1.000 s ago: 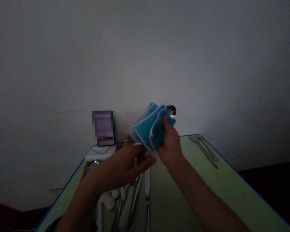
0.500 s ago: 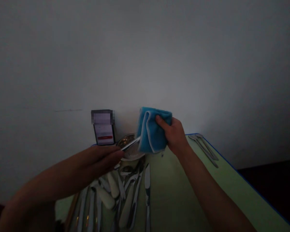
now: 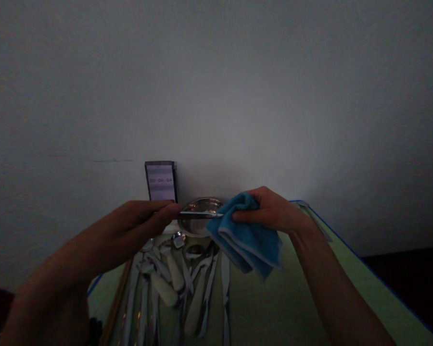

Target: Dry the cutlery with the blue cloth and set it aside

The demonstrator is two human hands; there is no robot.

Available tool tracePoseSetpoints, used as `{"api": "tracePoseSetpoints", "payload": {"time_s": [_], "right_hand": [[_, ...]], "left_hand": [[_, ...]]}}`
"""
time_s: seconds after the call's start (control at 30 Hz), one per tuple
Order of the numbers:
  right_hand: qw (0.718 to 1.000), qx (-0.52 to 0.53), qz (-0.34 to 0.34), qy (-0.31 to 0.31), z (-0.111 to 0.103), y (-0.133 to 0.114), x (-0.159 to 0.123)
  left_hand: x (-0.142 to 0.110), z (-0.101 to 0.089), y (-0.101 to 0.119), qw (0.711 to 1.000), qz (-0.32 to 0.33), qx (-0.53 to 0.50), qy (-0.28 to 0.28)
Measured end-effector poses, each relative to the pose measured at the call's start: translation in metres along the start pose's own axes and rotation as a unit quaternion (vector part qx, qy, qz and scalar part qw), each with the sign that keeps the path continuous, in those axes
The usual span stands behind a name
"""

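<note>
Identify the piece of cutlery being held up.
The metal utensil stretching from the left hand to the blue cloth in the right hand; the other cutlery lies on the table.

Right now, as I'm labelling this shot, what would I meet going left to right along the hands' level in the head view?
Left hand, metal shaft, blue cloth, right hand, utensil lying at far right.
</note>
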State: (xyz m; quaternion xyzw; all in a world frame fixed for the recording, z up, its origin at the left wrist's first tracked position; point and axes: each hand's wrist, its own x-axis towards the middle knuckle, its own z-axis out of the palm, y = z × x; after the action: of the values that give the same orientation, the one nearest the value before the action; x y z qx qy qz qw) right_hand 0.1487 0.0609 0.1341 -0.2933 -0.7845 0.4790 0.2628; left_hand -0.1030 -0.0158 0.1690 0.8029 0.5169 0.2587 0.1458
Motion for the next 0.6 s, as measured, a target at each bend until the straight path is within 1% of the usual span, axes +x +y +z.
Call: {"api": "tracePoseSetpoints", "payload": {"time_s": [0.1, 0.2, 0.27, 0.33, 0.43, 0.5, 0.6], "right_hand": [[0.998, -0.046, 0.012, -0.05, -0.002, -0.005, -0.003], [0.991, -0.108, 0.0, -0.076, 0.003, -0.009, -0.002], [0.985, -0.147, -0.026, -0.089, 0.011, -0.011, 0.002], [0.976, -0.185, -0.061, -0.095, 0.02, -0.011, 0.007], [0.967, -0.221, -0.092, -0.086, 0.026, -0.011, 0.012], [0.966, -0.228, -0.087, -0.083, 0.023, -0.01, 0.012], [0.967, -0.233, -0.058, -0.083, 0.011, -0.005, 0.008]], "left_hand": [[0.0, 0.0, -0.005, 0.999, 0.0, 0.03, -0.02], [0.004, 0.007, -0.005, 0.998, 0.004, 0.057, -0.033], [0.009, 0.016, 0.001, 0.995, 0.024, 0.058, -0.071], [0.015, 0.026, 0.007, 0.99, 0.024, 0.068, -0.117], [0.022, 0.036, 0.013, 0.988, 0.015, 0.079, -0.134], [0.023, 0.035, 0.01, 0.989, 0.012, 0.073, -0.128], [0.016, 0.021, -0.002, 0.993, 0.006, 0.05, -0.107]]}}
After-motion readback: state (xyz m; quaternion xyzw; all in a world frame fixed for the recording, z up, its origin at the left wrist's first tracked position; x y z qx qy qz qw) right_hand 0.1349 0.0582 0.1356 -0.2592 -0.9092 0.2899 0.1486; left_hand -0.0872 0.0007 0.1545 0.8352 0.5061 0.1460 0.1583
